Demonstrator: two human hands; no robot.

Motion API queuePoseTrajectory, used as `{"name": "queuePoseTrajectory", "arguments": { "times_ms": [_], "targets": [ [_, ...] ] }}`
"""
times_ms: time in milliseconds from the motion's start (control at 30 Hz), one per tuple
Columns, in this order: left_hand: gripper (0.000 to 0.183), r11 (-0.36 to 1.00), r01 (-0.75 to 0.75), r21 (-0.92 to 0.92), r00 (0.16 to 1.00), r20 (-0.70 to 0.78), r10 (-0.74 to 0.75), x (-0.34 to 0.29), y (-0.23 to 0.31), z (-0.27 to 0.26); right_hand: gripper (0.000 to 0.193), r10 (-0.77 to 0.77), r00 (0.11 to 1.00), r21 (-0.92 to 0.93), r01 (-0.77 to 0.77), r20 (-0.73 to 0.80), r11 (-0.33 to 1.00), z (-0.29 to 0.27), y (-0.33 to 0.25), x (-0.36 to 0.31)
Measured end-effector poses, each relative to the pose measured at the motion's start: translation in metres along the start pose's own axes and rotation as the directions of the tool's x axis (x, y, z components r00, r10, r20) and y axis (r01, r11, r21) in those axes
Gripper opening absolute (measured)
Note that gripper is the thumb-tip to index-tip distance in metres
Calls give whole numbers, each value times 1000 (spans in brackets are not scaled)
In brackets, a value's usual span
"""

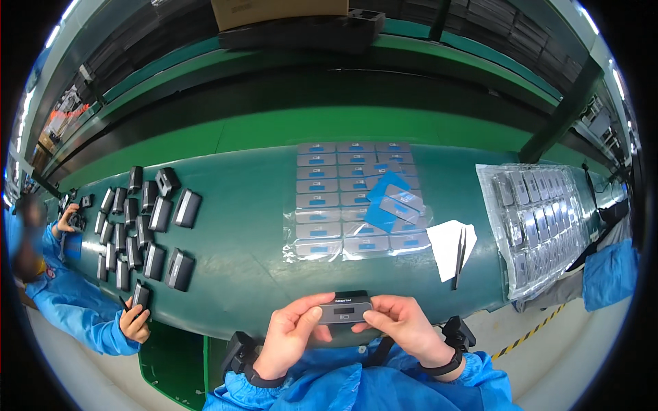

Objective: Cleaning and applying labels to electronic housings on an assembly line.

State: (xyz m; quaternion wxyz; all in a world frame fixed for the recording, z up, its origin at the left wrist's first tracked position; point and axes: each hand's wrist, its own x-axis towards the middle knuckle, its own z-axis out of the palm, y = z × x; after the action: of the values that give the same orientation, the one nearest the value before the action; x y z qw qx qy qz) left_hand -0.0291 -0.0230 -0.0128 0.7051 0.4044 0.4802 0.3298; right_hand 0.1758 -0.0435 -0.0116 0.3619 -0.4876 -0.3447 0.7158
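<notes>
Between my two hands, near the front edge of the table, is a small dark box-shaped device (345, 314) with a grey front panel and a small dark window. My left hand (291, 334) pinches its left end, thumb on the front. At the other end my right hand (404, 325) grips it, its thumb pressing the panel's right corner. Beyond the hands lie clear sheets of grey adhesive panels (317, 185) in rows. A blue backing piece (379, 214) lies across them. Black tweezers (460, 259) rest on a white paper (444, 245) to the right.
Several black devices (159, 214) stand grouped on the green table (236, 274) at left. Beyond them a co-worker's hand (134, 324) holds one more device (141, 294). A plastic-wrapped tray (510, 257) of grey parts lies at right. A green shelf post (558, 113) rises behind it.
</notes>
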Motion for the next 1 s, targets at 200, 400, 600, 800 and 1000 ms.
{"name": "queuePoseTrajectory", "arguments": {
  "times_ms": [200,400,600,800,1000],
  "targets": [
    [46,1000,-26,12,999,45,26,-1,-1,5,17,-82,993,-146,69,-88,987,1,8,-1],
    [42,993,-102,61,993,63,98,7,-4,23,19,-260,911,-102,240,-321,966,2,21,2],
    [40,989,-57,136,992,-102,71,-7,7,33,24,-420,893,-203,387,-160,900,-5,15,-7],
    [38,978,-42,205,951,309,-24,-9,28,40,22,-327,945,-141,324,2,936,-41,4,-52],
    [34,996,-28,79,990,138,17,4,33,90,26,-365,891,-91,354,-270,931,-44,9,-53]
  ]
}}
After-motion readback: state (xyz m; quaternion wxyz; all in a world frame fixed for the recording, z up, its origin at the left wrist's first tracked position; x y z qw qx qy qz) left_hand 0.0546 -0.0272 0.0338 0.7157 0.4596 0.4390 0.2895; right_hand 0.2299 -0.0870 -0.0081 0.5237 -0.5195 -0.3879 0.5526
